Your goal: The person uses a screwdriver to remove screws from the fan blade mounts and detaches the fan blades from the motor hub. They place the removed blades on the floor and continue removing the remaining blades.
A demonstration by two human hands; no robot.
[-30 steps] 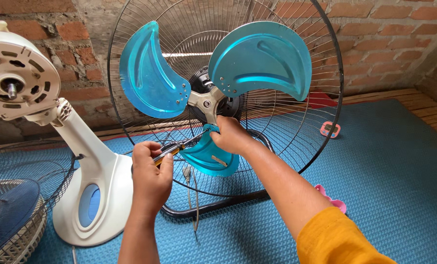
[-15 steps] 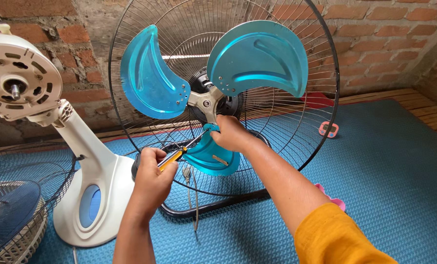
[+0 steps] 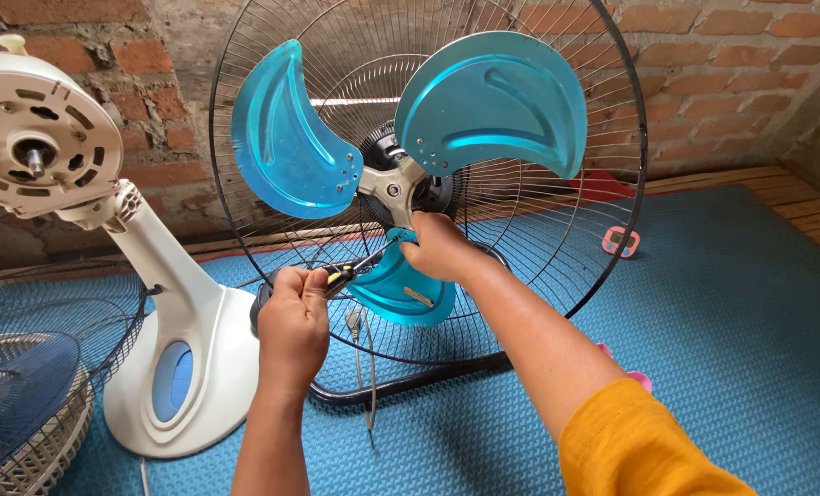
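A screwdriver (image 3: 348, 272) with a yellow-and-black handle is angled up toward the root of the lowest blue blade (image 3: 403, 287) of a large floor fan (image 3: 603, 230), its tip near the point where that blade meets the grey metal hub (image 3: 393, 191). The person's left hand (image 3: 293, 321) is wrapped tight around the handle, low and to the left, which lines the shaft up with the blade's mounting point. The right hand (image 3: 439, 246) is closed over the top of the same blade just under the hub, apparently bracing it so it does not swing while the tool bears on it. The two hands are apart, joined only through blade and tool. The fan stands upright on a blue textured mat (image 3: 722, 367) with its front grille off, leaving the blades open to reach. At left stands a white pedestal fan body (image 3: 176, 340), bare motor facing forward, beside a detached grille (image 3: 24, 367). A brick wall (image 3: 731, 83) rises behind.
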